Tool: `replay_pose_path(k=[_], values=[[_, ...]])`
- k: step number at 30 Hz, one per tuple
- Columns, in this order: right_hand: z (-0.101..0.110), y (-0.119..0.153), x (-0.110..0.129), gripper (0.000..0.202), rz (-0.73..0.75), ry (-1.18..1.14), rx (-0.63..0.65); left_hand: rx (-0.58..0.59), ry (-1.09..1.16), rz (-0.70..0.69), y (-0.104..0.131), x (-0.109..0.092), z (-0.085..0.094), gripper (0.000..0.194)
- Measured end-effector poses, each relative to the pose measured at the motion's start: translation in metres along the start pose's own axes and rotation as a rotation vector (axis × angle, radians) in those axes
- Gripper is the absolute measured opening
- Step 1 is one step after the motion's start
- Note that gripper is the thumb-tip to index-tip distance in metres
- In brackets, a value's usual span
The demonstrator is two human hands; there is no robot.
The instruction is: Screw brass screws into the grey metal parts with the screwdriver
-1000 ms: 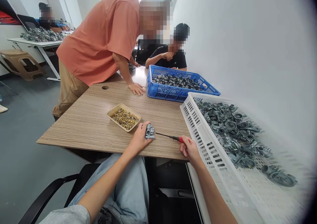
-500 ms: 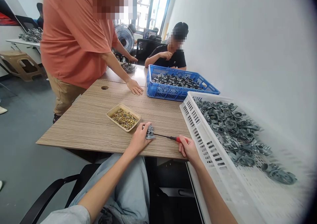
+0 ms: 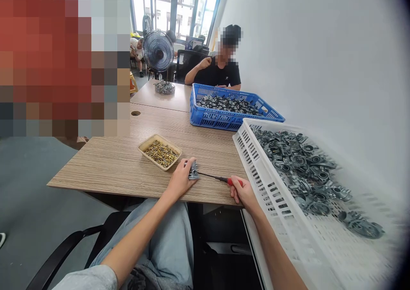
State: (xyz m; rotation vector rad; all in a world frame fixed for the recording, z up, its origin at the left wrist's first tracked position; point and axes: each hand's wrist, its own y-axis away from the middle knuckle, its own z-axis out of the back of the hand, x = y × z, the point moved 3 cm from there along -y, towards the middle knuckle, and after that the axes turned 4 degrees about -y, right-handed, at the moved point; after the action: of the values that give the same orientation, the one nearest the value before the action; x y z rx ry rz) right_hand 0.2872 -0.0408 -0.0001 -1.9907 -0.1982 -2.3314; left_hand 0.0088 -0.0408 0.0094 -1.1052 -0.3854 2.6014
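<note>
A small grey metal part (image 3: 193, 171) stands on the wood-grain table (image 3: 109, 162), and my left hand (image 3: 181, 178) is closed around its left side. From the right, my right hand (image 3: 242, 190) grips the red handle of a screwdriver (image 3: 221, 179). Its thin dark shaft points left, and the tip meets the metal part's right side; the exact contact point is too small to make out. Just beyond my left hand sits a beige tray (image 3: 144, 153) holding many brass-coloured screws (image 3: 161, 153).
A white crate (image 3: 265, 174) of grey metal parts stands on the right. Behind it is a blue crate (image 3: 211, 121) of parts. Across the table sits a person in black (image 3: 221, 74), near a fan (image 3: 158, 51). A blurred block covers the upper left.
The standing person in orange has withdrawn their hands from the table, and a blurred block now covers the upper left. The seated person's raised hand has shifted left. My hands hardly moved.
</note>
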Motion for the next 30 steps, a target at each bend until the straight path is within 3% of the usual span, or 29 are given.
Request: replay_pose_path(k=[3, 9, 22, 30], values=[[0.0, 0.001, 0.001, 0.055, -0.002, -0.002, 0.003, -0.003, 0.007, -0.006, 0.0, 0.001, -0.001, 0.08], [-0.001, 0.005, 0.01, 0.038, 0.003, -0.077, 0.076, -0.012, -0.004, -0.014, 0.0, 0.004, -0.003, 0.08], [0.001, 0.001, 0.008, 0.041, 0.048, -0.035, 0.116, 0.002, -0.003, -0.009, 0.0, 0.002, -0.001, 0.077], [0.0, 0.002, 0.008, 0.043, 0.027, -0.015, 0.076, 0.0, 0.012, -0.017, -0.001, 0.003, -0.001, 0.076]])
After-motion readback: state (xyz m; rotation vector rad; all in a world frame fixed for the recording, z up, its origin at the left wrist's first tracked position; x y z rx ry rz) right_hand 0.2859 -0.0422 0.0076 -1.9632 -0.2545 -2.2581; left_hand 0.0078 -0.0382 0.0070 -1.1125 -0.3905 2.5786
